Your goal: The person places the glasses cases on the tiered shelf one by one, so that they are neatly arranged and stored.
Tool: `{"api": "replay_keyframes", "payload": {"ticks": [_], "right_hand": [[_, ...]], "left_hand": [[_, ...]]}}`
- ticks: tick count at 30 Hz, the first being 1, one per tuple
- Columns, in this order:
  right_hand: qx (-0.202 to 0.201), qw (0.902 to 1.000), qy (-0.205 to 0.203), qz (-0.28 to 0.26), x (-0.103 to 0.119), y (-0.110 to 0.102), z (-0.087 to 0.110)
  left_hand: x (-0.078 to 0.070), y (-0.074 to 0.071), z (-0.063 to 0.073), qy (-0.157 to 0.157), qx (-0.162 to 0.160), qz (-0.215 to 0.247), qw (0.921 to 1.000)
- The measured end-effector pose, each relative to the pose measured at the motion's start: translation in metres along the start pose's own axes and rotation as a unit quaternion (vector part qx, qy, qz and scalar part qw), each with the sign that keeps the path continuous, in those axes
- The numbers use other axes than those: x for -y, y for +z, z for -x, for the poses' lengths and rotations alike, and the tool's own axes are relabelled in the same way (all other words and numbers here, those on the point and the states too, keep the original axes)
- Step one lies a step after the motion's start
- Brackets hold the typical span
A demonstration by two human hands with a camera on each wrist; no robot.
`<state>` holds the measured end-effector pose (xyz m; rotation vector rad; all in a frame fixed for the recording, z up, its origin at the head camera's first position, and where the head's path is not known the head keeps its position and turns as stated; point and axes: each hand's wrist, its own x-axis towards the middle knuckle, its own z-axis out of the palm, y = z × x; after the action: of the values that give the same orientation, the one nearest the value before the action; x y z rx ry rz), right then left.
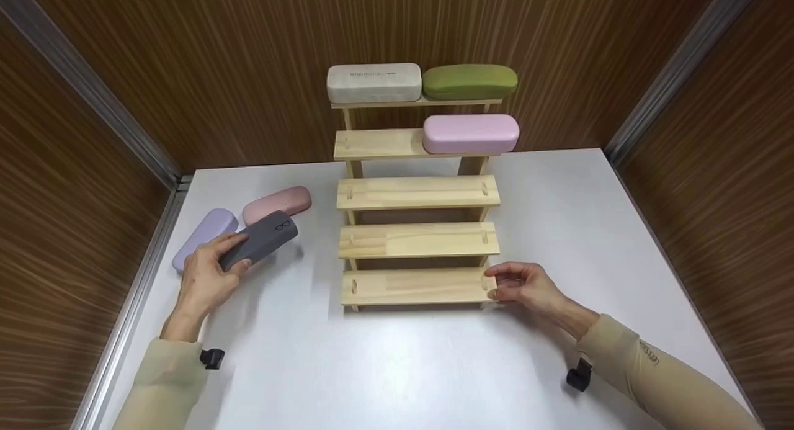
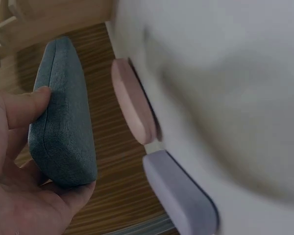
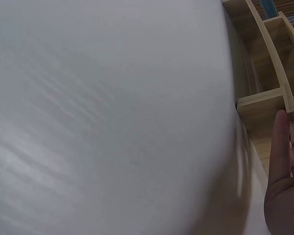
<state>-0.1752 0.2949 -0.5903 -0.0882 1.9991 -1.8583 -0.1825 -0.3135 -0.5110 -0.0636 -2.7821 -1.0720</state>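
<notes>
My left hand (image 1: pixel 208 282) grips a dark grey glasses case (image 1: pixel 262 239) with a small spectacles mark near its end. In the left wrist view the same case (image 2: pixel 66 112) looks blue-grey and cloth-textured, thumb along its seam. Below it in the head view lie a lilac glasses case (image 1: pixel 205 236) and a dusty-pink glasses case (image 1: pixel 278 204) on the white table. My right hand (image 1: pixel 538 295) pinches the right end of the lowest step of a wooden tiered rack (image 1: pixel 422 287). The right wrist view shows its thumb (image 3: pixel 280 147) against the step's edge.
On the rack's top step stand a white glasses case (image 1: pixel 374 84) and a green glasses case (image 1: pixel 469 82). A pink glasses case (image 1: pixel 471 134) sits on the right of the second step. Wood-grain panels (image 1: pixel 248 64) enclose the table (image 1: pixel 397 368) at the back and sides.
</notes>
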Motion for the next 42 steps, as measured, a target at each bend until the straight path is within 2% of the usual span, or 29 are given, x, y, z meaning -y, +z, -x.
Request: {"api": "replay_keyframes", "payload": {"ticks": [16, 25, 31, 36, 42], "right_hand": [[-0.004, 1.0, 0.003, -0.004, 0.001, 0.001, 0.001], [-0.004, 1.0, 0.005, 0.004, 0.0, 0.0, -0.001], [0.0, 1.0, 0.005, 0.004, -0.001, -0.001, -0.001], [-0.003, 1.0, 0.007, -0.003, 0.0, -0.001, -0.002], [0.001, 1.0, -0.001, -0.003, 0.0, -0.001, -0.001]], "left_hand": [[-0.049, -0.028, -0.027, 0.059, 0.033, 0.049, 0.9965], [-0.079, -0.037, -0.045, 0.07, 0.061, 0.065, 0.9936], [-0.1, -0.042, -0.061, 0.1, 0.068, 0.058, 0.9909], [-0.115, -0.04, -0.08, 0.121, 0.073, 0.06, 0.9881], [-0.132, -0.029, -0.1, 0.145, 0.083, 0.069, 0.9834]]}}
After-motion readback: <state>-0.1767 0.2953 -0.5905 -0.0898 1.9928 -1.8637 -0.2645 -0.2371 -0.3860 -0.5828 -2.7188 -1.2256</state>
